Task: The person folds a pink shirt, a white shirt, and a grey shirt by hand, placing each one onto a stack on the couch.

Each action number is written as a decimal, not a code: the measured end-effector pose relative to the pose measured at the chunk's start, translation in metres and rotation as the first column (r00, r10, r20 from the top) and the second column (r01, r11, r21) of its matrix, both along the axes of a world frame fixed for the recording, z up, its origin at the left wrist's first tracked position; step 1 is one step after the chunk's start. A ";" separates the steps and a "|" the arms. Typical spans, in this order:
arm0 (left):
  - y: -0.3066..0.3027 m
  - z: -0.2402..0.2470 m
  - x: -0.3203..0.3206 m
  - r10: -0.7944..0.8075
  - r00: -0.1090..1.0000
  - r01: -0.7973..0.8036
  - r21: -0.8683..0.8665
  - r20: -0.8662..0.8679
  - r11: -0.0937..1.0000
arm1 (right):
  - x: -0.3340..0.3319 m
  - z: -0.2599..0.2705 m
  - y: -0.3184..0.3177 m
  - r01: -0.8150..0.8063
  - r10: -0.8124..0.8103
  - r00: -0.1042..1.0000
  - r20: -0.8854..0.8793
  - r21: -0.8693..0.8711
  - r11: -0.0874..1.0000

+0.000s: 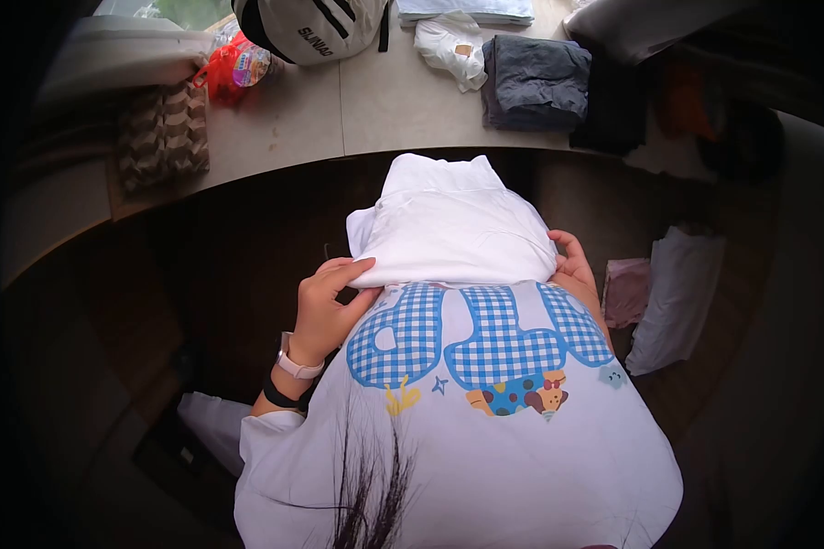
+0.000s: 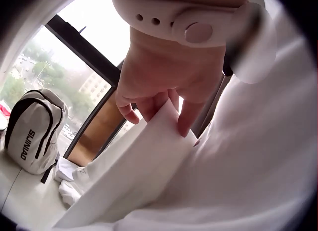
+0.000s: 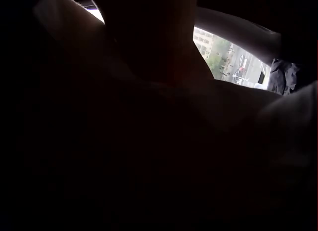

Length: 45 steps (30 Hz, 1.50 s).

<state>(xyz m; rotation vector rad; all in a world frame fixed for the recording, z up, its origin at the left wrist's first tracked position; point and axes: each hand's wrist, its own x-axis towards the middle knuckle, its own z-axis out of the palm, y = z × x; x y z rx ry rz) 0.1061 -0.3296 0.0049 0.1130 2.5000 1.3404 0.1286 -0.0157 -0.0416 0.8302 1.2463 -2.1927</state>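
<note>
A folded white garment [image 1: 458, 229] is held up in front of the person's body, its near edge lying across the top of the printed white shirt [image 1: 485, 467] they wear. At its left corner, the left hand [image 1: 325, 306] pinches the cloth between thumb and fingers. From close by, the left wrist view has that hand [image 2: 171, 74] with the white cloth [image 2: 139, 156] between thumb and fingertips. The right hand [image 1: 574, 265] grips the opposite edge, fingers bent at the side of the fabric. The right wrist view is mostly dark and hides that grip.
Beyond the garment runs a curved pale counter [image 1: 307, 114]. On it are a white backpack [image 1: 316, 32], a red plastic bag [image 1: 229, 73], a patterned box [image 1: 165, 137], a white plastic bag [image 1: 450, 50] and a dark folded cloth stack [image 1: 537, 82]. Pink cloth [image 1: 627, 293] lies to the right.
</note>
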 end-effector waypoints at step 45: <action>0.016 0.003 -0.066 -0.904 0.428 0.613 0.731 0.010 0.299 | -0.066 0.055 0.013 -0.770 0.700 -0.025 -0.713 0.461 0.441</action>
